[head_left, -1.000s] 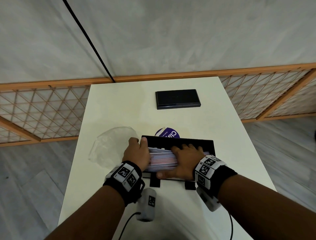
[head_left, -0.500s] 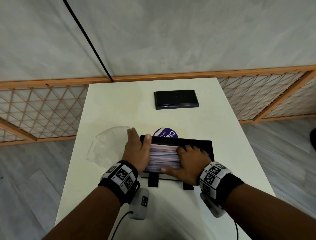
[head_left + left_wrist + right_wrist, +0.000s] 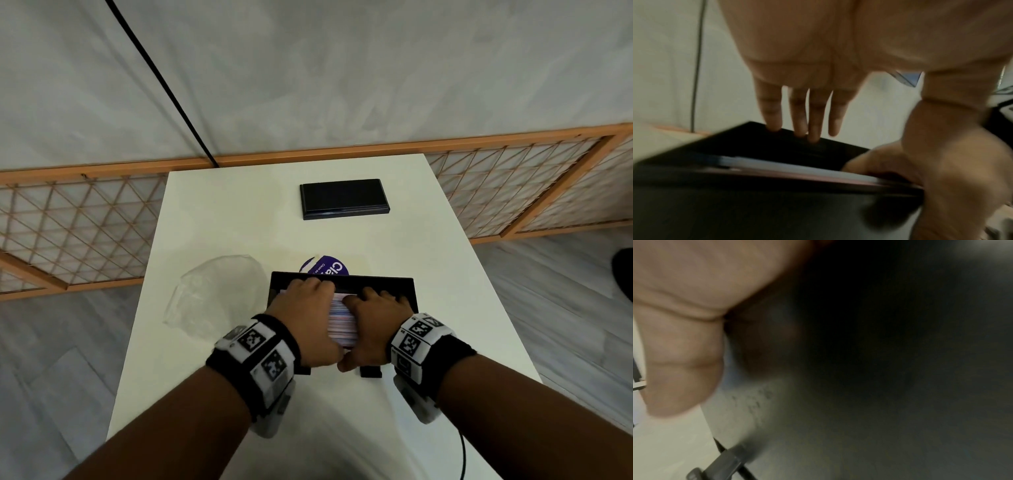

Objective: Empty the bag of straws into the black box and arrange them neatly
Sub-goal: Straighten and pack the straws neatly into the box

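The open black box (image 3: 404, 289) sits on the white table near me, with pale pink and blue straws (image 3: 340, 318) lying in it lengthwise. My left hand (image 3: 306, 310) lies flat on the left part of the straws. In the left wrist view its straight fingers (image 3: 815, 116) reach the box's far wall (image 3: 756, 142). My right hand (image 3: 375, 317) rests palm-down on the right part of the straws, thumb at the box's near edge. Only a narrow strip of straws shows between the two hands. The right wrist view is dark and shows just my thumb (image 3: 680, 361).
The empty clear bag (image 3: 215, 294) lies crumpled left of the box. A purple round label (image 3: 327, 269) peeks out behind the box. A black lid (image 3: 344, 198) lies at the table's far side. Table edges run close on both sides; a wooden lattice fence stands behind.
Both hands have slid toward each other over the straws, the left one to the right and the right one to the left. The visible strip of straws has narrowed.
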Motion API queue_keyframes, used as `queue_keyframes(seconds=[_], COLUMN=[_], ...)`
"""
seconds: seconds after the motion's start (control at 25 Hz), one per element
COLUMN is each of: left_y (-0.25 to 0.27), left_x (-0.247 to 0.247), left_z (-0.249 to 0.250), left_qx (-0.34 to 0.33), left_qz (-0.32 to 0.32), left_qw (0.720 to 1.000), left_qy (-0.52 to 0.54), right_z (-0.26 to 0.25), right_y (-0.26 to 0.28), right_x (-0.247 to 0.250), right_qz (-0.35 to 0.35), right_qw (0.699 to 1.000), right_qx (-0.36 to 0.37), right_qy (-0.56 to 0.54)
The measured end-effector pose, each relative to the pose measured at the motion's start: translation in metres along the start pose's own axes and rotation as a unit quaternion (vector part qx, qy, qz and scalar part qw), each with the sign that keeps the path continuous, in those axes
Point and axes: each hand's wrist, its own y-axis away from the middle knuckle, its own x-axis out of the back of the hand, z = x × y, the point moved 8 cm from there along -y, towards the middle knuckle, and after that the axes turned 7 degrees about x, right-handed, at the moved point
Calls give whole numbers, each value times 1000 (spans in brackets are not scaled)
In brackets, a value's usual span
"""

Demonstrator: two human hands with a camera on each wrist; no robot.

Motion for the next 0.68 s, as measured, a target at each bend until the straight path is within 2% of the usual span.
queue_keyframes(seconds=[0.08, 0.2, 0.32, 0.4, 0.6, 0.68], left_y=[-15, -30, -31, -24, 3, 9], left_x=[-17, -39, -46, -49, -71, -70], left_z=[4, -4, -9, -8, -10, -10], left_qx=[20, 43, 43, 38, 54, 61], left_qz=[-77, -122, -116, -110, -103, -77], left_qw=[992, 981, 982, 982, 984, 986], left_qy=[-102, -146, -141, -150, -139, -136], right_z=[-4, -4, 0, 1, -10, -12], right_y=[-2, -2, 0, 4, 19, 23], right_x=[0, 0, 3, -4, -17, -19], right_qz=[-8, -11, 21, 14, 22, 28], right_qw=[1000, 999, 999, 1000, 997, 997], right_qx=[26, 46, 32, 13, 65, 70], right_qy=[8, 5, 6, -4, 18, 26])
